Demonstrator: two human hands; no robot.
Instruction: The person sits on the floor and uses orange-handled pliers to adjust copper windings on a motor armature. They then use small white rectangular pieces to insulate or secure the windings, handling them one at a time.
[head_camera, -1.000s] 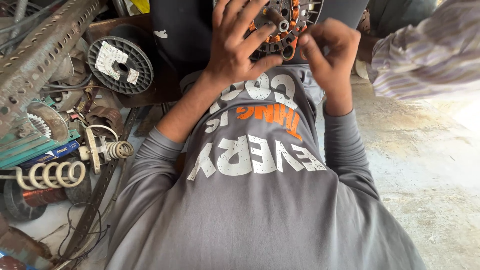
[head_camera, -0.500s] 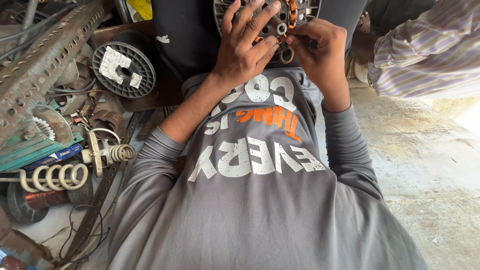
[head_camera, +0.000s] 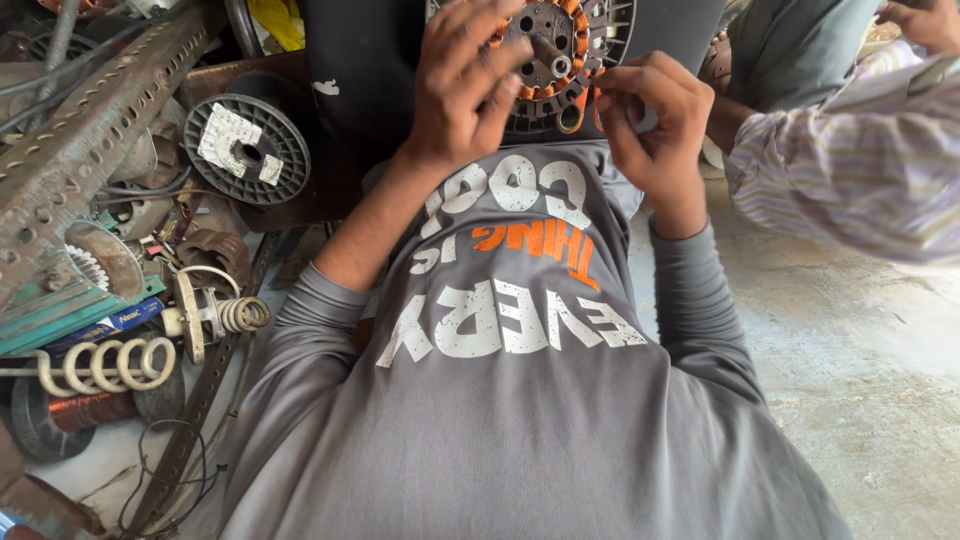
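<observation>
The round motor stator (head_camera: 560, 50), ringed with orange windings, rests on the lap at top centre, unmoved. Left hand (head_camera: 462, 85) still lies on its left face, fingers spread flat. Right hand (head_camera: 655, 120) has dropped below its right rim, fingers curled shut around an orange strip (head_camera: 583, 102).

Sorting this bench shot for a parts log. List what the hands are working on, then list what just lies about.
In hand:
- stator, round, with orange coils
- left hand, resting flat on it
- right hand, pinching at its lower edge

Lying about:
- grey spool
- perforated angle bar
- white spring
- copper coil
- another person's striped sleeve
</observation>
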